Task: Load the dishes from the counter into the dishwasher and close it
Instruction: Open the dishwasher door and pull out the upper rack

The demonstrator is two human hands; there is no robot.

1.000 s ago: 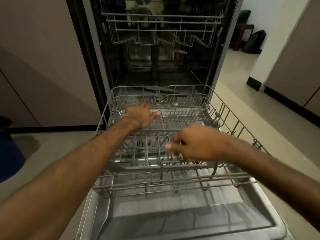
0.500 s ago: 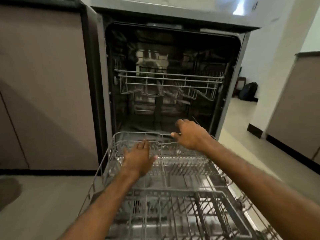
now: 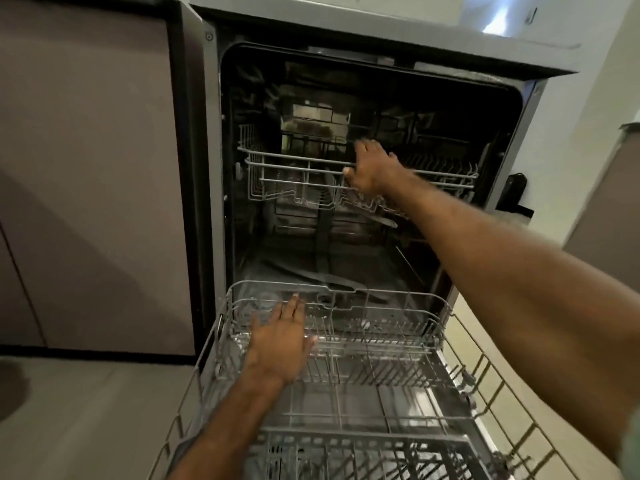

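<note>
Dishwasher (image 3: 212, 188) stands open in the middle of the head view, set under a pale countertop (image 3: 381, 19) with a flat brown cabinet panel (image 3: 86, 161) on its left. Nearest the camera, the grey wire lower rack (image 3: 381, 344) extends out of the tub, above a light floor (image 3: 79, 417). The left hand (image 3: 280, 341) lies over the rack's left rear part, palm down, fingers straight and together, pointing toward the tub; whether it touches the wires cannot be told. Beyond the rack's back rim the dark tub opens, its bottom in shadow. Farther in and higher, the upper rack (image 3: 294, 164) sits inside the tub. The right hand (image 3: 372, 171), at the end of an outstretched arm, grips the front rail of that rack near its middle, fingers over the top and thumb under.
</note>
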